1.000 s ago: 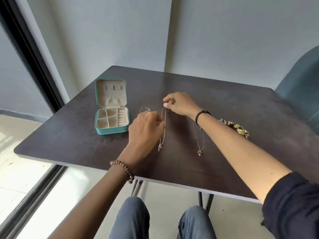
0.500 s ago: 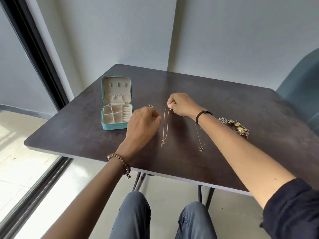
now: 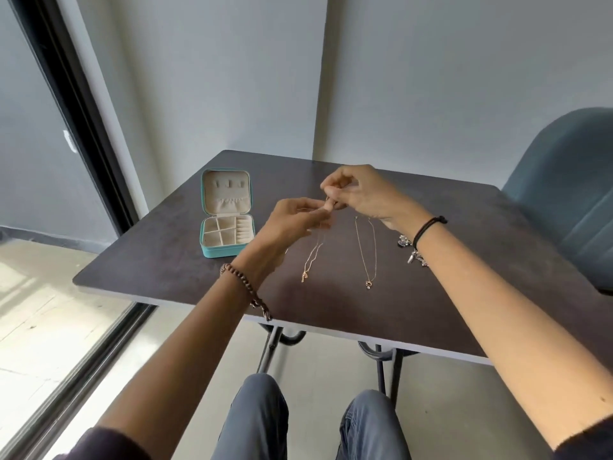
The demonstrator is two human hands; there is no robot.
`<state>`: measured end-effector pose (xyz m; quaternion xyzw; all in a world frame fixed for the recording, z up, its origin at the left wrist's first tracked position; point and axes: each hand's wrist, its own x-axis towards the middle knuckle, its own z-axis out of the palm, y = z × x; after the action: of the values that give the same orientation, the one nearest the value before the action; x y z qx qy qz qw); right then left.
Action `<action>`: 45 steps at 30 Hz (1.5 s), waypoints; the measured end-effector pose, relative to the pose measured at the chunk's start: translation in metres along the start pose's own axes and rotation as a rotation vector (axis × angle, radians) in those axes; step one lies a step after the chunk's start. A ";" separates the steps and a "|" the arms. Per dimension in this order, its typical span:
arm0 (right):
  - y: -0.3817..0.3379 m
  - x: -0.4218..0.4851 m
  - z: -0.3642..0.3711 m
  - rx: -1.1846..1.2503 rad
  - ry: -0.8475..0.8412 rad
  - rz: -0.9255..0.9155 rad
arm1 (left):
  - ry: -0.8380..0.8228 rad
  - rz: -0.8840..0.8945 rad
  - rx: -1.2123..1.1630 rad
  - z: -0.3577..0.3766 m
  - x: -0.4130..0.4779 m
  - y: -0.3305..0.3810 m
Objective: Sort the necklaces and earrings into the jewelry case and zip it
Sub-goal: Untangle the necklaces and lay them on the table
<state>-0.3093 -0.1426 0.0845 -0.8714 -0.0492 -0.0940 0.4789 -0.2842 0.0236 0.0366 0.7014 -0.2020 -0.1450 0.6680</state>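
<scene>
A teal jewelry case (image 3: 227, 250) stands open on the left of the dark table (image 3: 159, 260), its lid upright and its beige compartments showing. My left hand (image 3: 295, 220) and my right hand (image 3: 358, 194) are raised above the table and both pinch the top of a thin gold necklace (image 3: 310, 263), whose pendant end trails down to the tabletop. A second gold necklace (image 3: 367, 254) with a small pendant lies flat just to the right. A cluster of earrings (image 3: 413, 252) lies behind my right wrist, partly hidden.
A blue-grey upholstered chair (image 3: 564, 194) stands at the table's right side. A glass door with a black frame (image 3: 76, 121) runs along the left. The table's near edge is just above my knees.
Both hands have risen from the tabletop and come together, lifting the upper end of the left necklace. The camera has tilted up, so the table sits lower in view.
</scene>
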 end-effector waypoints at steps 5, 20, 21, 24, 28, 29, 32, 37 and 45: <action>-0.012 -0.017 -0.017 0.052 0.087 -0.012 | -0.007 -0.010 -0.070 -0.003 -0.014 0.005; -0.017 -0.034 -0.053 0.403 0.371 0.033 | 0.093 -0.160 -0.212 -0.030 -0.036 0.006; -0.015 -0.034 -0.054 0.416 0.389 0.048 | 0.097 -0.182 -0.280 -0.030 -0.037 0.008; -0.008 -0.035 -0.056 0.453 0.452 0.119 | 0.096 -0.229 -0.499 -0.031 -0.037 0.016; 0.000 -0.039 -0.054 0.392 0.398 0.224 | 0.076 -0.244 -0.648 -0.032 -0.033 0.032; 0.002 -0.040 -0.053 0.376 0.378 0.236 | 0.059 -0.238 -0.717 -0.031 -0.033 0.038; 0.007 -0.043 -0.045 0.342 0.305 0.268 | 0.033 -0.174 -0.820 -0.024 -0.029 0.059; 0.013 -0.047 -0.036 0.216 0.090 0.273 | 0.031 0.008 -0.423 -0.002 -0.021 0.094; -0.017 -0.042 -0.027 0.409 0.122 0.017 | -0.129 0.171 0.331 0.025 -0.019 0.130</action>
<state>-0.3563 -0.1563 0.1037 -0.7492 -0.0309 -0.1307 0.6486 -0.3248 0.0075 0.1627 0.7711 -0.3245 -0.0971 0.5391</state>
